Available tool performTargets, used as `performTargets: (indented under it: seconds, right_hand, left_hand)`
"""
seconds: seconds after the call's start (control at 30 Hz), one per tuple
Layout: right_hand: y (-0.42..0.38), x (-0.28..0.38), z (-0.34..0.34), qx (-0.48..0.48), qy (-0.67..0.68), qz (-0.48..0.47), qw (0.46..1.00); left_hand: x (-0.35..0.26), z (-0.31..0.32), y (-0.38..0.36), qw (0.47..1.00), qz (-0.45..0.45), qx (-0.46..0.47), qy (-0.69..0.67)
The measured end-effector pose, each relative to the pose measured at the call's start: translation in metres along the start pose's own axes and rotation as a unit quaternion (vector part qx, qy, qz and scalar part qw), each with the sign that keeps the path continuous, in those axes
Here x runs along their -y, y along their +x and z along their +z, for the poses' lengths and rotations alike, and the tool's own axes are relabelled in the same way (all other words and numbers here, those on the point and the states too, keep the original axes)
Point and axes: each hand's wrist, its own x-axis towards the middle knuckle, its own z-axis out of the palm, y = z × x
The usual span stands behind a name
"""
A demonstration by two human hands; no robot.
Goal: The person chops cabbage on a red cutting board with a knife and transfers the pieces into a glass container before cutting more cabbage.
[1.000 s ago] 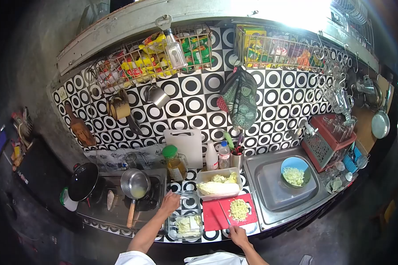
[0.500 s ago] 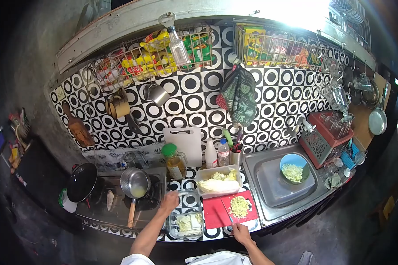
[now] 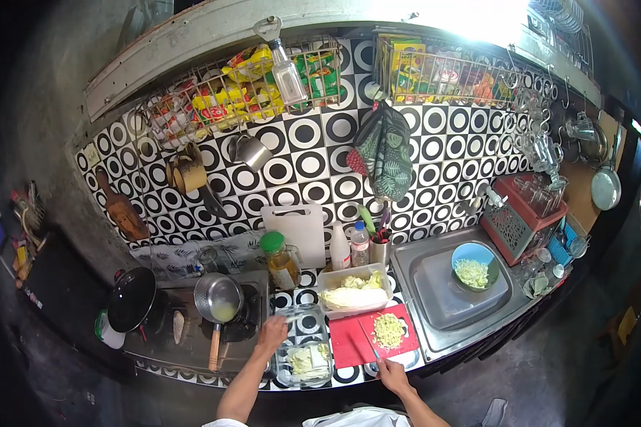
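Observation:
My right hand [image 3: 394, 375] is closed around the handle of a knife [image 3: 369, 340], whose blade slants across the red cutting board [image 3: 345, 348]. Beside the blade lies a pile of finely chopped pale-green cabbage [image 3: 389, 331]. My left hand [image 3: 273, 333] grips the left edge of a clear rectangular lid [image 3: 305, 322], though the fingertips show poorly. Just in front of that lid sits a clear container [image 3: 308, 364] with cut cabbage pieces. Behind the board, a white plastic tub [image 3: 354, 302] holds a larger piece of cabbage and loose leaves.
A steel sink [image 3: 434, 285] on the right holds a blue bowl [image 3: 475, 255] of shredded cabbage. At left, a saucepan [image 3: 219, 297] and a black wok [image 3: 132, 299] stand on the stove. A green-lidded jar [image 3: 283, 263] and bottles [image 3: 340, 249] line the back.
The view has shifted slightly. My left hand has moved down a little at the lid's left edge. The knife stays in my right hand, nearly still.

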Motion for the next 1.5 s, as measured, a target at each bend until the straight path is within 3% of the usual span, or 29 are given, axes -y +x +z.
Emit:
performTargets:
  seconds: [0.23,0.37,0.47,0.53,0.63,0.77,0.83,0.97,1.03,1.43,1.5]
  right_hand:
    - [-0.009,0.010,-0.005,-0.004,-0.001,0.025,1.000]
    - [-0.016,0.012,-0.009,-0.006,-0.006,0.015,1.000]
    - [-0.011,0.008,-0.005,-0.008,-0.004,0.012,1.000]
    - [-0.012,0.003,-0.002,-0.012,-0.005,0.010,1.000]
    - [-0.014,0.008,-0.002,-0.006,0.002,0.016,1.000]
    - [-0.013,0.006,-0.003,-0.008,-0.009,0.008,1.000]
    - [-0.016,0.009,-0.003,-0.001,-0.007,0.020,1.000]
    - [-0.015,0.008,-0.003,0.002,-0.021,0.025,0.999]
    - [-0.016,0.007,-0.001,-0.002,-0.017,0.021,1.000]
    - [-0.020,0.001,-0.003,0.015,-0.025,0.037,0.999]
    - [-0.021,0.005,-0.006,0.017,-0.033,0.043,0.998]
  left_hand:
    - [-0.005,0.008,-0.011,0.998,0.054,0.021,-0.025]
    - [-0.001,0.007,-0.014,0.999,0.035,0.039,-0.004]
    - [0.001,0.007,-0.010,0.999,0.030,-0.002,-0.018]
    - [0.000,0.006,-0.013,0.998,0.053,0.030,-0.007]
    - [0.000,0.011,-0.013,0.999,-0.014,-0.021,-0.023]
    - [-0.004,0.009,-0.014,0.999,0.037,0.017,-0.020]
    - [0.000,0.009,-0.012,0.993,-0.099,-0.063,-0.004]
    - [0.009,0.017,-0.012,0.998,-0.025,-0.054,-0.013]
    - [0.006,0.017,-0.008,0.996,-0.053,-0.074,0.000]
    - [-0.008,0.004,0.016,0.998,0.069,0.002,-0.005]
    - [-0.015,0.001,0.022,0.998,0.059,-0.019,-0.006]
